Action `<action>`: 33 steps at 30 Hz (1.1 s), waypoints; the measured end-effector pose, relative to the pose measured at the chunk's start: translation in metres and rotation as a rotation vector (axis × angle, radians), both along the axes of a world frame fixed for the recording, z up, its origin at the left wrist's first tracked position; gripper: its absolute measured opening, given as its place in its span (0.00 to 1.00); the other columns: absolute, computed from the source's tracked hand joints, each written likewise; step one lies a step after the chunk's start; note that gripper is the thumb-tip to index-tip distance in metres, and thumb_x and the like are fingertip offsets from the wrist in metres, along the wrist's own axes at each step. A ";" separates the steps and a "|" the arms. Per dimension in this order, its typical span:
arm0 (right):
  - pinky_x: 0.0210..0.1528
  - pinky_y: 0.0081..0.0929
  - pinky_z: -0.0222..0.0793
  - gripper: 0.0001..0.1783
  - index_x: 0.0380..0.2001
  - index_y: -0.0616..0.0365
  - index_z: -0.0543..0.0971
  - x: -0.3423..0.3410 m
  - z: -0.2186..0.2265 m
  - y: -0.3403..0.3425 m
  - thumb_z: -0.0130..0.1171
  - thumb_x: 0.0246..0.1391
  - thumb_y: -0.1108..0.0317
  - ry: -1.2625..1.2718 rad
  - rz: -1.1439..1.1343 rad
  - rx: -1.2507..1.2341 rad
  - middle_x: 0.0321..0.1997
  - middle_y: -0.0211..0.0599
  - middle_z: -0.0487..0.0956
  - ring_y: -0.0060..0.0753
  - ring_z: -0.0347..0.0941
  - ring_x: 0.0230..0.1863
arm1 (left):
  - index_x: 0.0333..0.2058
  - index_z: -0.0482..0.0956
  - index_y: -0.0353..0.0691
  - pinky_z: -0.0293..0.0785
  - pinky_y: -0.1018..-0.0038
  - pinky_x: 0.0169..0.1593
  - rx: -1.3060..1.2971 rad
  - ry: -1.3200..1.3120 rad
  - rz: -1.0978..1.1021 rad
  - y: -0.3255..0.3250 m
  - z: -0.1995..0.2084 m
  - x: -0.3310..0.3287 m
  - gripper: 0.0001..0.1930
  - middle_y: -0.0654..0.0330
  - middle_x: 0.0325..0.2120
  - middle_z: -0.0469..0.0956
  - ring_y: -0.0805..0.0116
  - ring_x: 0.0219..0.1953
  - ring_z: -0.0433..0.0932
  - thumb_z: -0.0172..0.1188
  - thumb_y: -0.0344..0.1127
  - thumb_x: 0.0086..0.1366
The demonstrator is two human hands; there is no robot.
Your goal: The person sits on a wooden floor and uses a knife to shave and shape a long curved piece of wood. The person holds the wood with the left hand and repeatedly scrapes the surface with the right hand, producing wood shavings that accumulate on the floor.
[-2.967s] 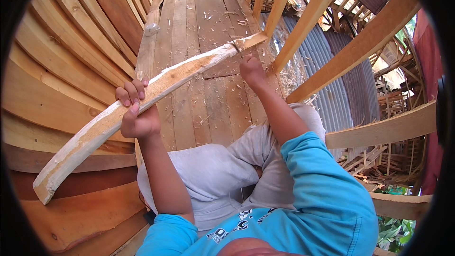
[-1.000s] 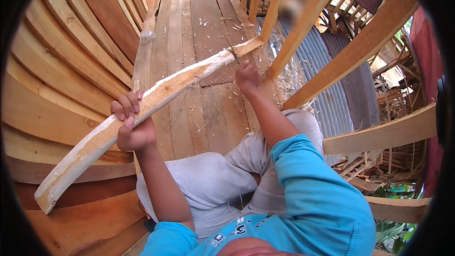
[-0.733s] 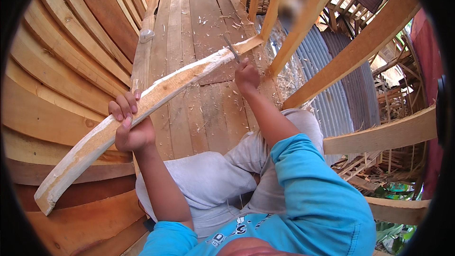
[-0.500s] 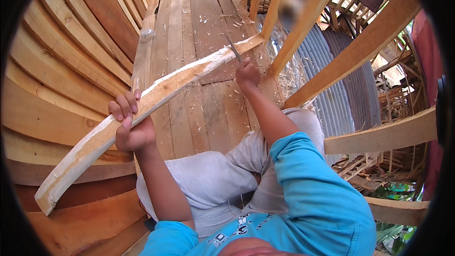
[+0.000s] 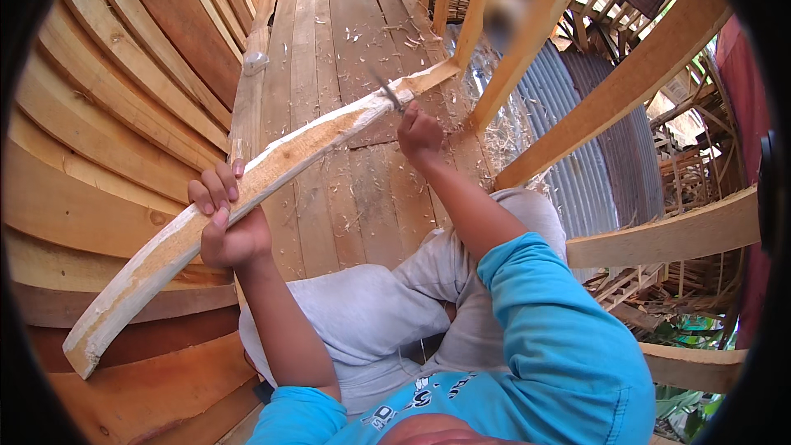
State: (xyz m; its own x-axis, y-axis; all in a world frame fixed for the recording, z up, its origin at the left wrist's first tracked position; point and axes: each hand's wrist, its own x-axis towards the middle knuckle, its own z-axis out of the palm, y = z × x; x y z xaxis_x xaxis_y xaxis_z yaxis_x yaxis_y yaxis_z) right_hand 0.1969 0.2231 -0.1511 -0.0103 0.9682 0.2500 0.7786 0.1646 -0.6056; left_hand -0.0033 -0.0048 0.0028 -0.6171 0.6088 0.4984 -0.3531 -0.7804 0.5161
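Note:
A long wooden pole [image 5: 284, 155], whitish along its edges with a tan stripe down its face, slants from my lower left up to the far right. My left hand [image 5: 233, 218] grips it near the middle, thumb on the near side and fingers curled over the far edge. In my right hand [image 5: 421, 132] is a knife [image 5: 389, 92], its handle hidden in the closed fist. Its blade lies across the pole near the far end and is blurred by motion. The pole's far end meets the foot of a wooden railing post.
Wood shavings are scattered over the plank floor [image 5: 309, 58]. A slatted wooden wall [image 5: 115, 128] rises on the left, with a small clear plastic item [image 5: 255, 62] at its foot. To the right stand railing posts [image 5: 535, 41], with corrugated metal sheets [image 5: 568, 148] beyond.
My right hand and the knife have moved a little to the left along the pole. My left hand keeps its grip, and the pole's near end has shifted very slightly.

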 end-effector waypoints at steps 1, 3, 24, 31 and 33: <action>0.42 0.55 0.73 0.34 0.27 0.63 0.83 0.003 -0.008 0.003 0.30 0.66 0.52 -0.004 0.280 0.163 0.27 0.63 0.79 0.66 0.78 0.34 | 0.25 0.57 0.52 0.58 0.69 0.56 -0.004 0.006 0.005 -0.001 0.000 -0.002 0.15 0.69 0.22 0.56 0.72 0.31 0.59 0.55 0.32 0.40; 0.41 0.55 0.73 0.34 0.26 0.62 0.83 0.014 -0.012 0.023 0.30 0.66 0.52 0.028 -0.126 -0.005 0.27 0.62 0.79 0.66 0.78 0.33 | 0.25 0.57 0.52 0.58 0.69 0.56 -0.002 -0.014 -0.011 0.002 0.002 0.005 0.15 0.69 0.22 0.56 0.72 0.31 0.59 0.56 0.33 0.40; 0.42 0.39 0.71 0.22 0.39 0.64 0.82 0.024 0.023 0.049 0.47 0.67 0.55 0.728 0.011 -0.146 0.31 0.53 0.82 0.43 0.81 0.38 | 0.25 0.58 0.51 0.57 0.68 0.56 0.011 -0.024 -0.011 0.000 -0.001 0.001 0.15 0.68 0.22 0.56 0.71 0.31 0.60 0.55 0.32 0.40; 0.43 0.40 0.70 0.16 0.34 0.60 0.80 0.040 -0.008 0.056 0.47 0.66 0.61 0.606 -0.117 -0.055 0.32 0.48 0.82 0.45 0.79 0.39 | 0.25 0.58 0.51 0.57 0.68 0.56 0.020 -0.027 -0.032 0.003 0.001 0.004 0.15 0.68 0.22 0.57 0.71 0.32 0.60 0.55 0.31 0.39; 0.44 0.42 0.69 0.18 0.34 0.61 0.80 0.033 -0.009 0.051 0.45 0.67 0.60 0.597 -0.136 -0.088 0.34 0.51 0.81 0.50 0.79 0.40 | 0.25 0.58 0.51 0.57 0.68 0.57 0.015 -0.030 -0.019 0.001 0.000 0.003 0.15 0.68 0.22 0.57 0.71 0.32 0.60 0.54 0.31 0.39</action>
